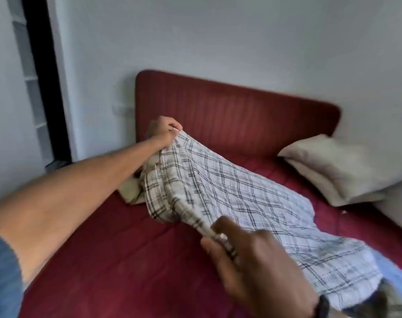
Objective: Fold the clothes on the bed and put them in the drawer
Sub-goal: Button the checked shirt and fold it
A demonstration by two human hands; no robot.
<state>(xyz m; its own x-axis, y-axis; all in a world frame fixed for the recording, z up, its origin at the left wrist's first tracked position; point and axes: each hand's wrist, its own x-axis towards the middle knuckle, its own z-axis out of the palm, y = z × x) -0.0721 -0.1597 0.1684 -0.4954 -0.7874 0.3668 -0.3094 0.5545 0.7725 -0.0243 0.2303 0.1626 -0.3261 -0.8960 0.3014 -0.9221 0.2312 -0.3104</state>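
Observation:
A white garment with a black check pattern (241,196) hangs stretched above the bed with the dark red sheet (108,253). My left hand (164,131) pinches its far corner up near the headboard, arm stretched out. My right hand (252,267) grips the near edge low over the mattress, close to the camera. The cloth sags between the two hands and trails off to the lower right, where it covers other clothes, among them something pale blue (399,274) and something dark (383,301). No drawer is in view.
A dark red padded headboard (236,111) stands against the white wall. One beige pillow (346,166) lies at the right; another pillow (130,191) peeks out under the garment at the left. A dark doorway (42,65) with shelves is at the far left.

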